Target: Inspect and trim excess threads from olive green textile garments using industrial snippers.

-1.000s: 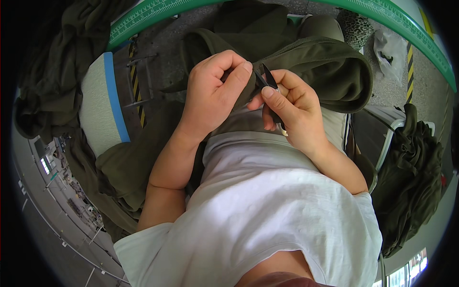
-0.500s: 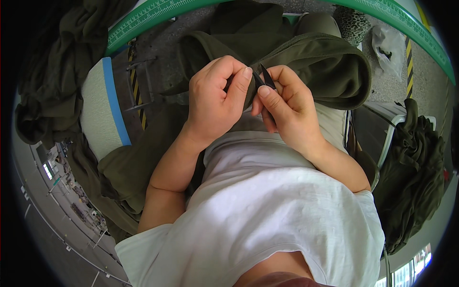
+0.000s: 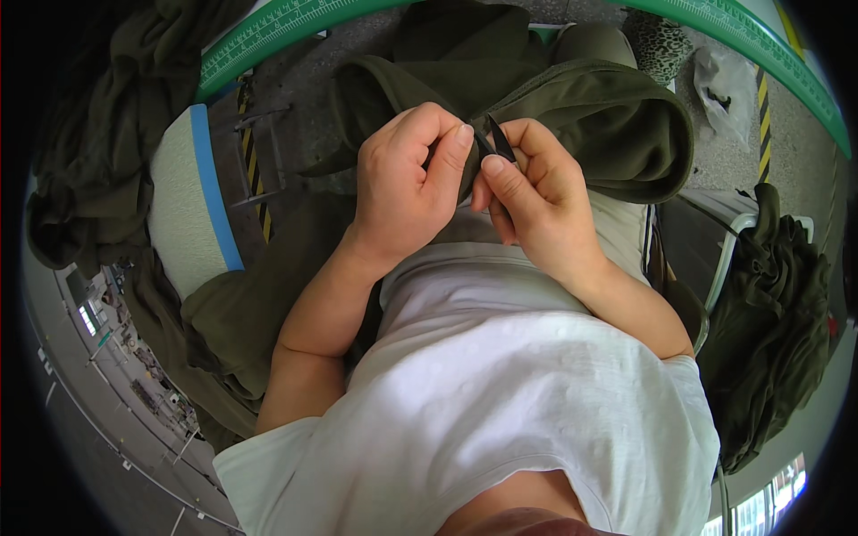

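Note:
A dark olive green garment lies across my lap, its open loop-shaped edge spread out on the right. My left hand is closed in a pinch at the garment's edge, thumb pressed against the curled fingers. In my right hand is a small pair of black thread snips, the pointed blades parted and aimed up and away from me. The blade tips sit just beside my left thumb, close over the cloth. Whatever lies between the left fingertips is mostly hidden.
A green table edge with ruler marks curves along the far side. More olive cloth heaps at the left, by a pale blue-edged board. Another olive pile hangs over a white-framed rack on the right. A clear plastic bag lies beyond.
Almost nothing differs. Both hands have shifted very slightly, and the snips remain beside my left thumb.

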Demonstrator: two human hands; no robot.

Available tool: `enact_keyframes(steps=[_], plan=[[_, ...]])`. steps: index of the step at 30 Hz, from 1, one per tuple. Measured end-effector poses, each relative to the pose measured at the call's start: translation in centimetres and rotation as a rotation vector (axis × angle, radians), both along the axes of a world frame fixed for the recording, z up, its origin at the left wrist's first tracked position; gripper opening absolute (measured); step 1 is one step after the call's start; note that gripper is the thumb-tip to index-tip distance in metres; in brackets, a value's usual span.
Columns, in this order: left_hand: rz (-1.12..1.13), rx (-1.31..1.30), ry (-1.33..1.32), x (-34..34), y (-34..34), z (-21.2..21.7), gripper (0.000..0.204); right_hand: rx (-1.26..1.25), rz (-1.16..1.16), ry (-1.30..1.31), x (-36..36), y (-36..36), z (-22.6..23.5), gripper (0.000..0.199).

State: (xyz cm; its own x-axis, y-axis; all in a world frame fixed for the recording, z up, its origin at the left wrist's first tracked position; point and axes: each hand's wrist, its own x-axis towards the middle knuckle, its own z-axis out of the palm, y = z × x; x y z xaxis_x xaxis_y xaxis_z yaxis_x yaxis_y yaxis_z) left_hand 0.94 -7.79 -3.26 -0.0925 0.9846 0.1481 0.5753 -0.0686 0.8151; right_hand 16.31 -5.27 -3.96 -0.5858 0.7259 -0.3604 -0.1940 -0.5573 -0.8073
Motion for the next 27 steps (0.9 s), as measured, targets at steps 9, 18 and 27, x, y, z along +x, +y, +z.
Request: enact_keyframes(steps=[9, 18, 27], plan=[[0.05, -0.145, -0.338, -0.46, 0.0, -0.87, 0.02, -0.015, -0.005, 0.036, 0.18, -0.08, 0.17, 0.015], [0.048, -0.165, -0.351, -0.56, -0.08, -0.87, 0.02, -0.027, -0.012, 0.039, 0.12, -0.31, 0.0, 0.015], [-0.022, 0.04, 0.023, -0.15, 0.07, -0.2, 0.014, -0.033, -0.047, 0.053, -0.07, -0.36, -0.24, 0.013]])
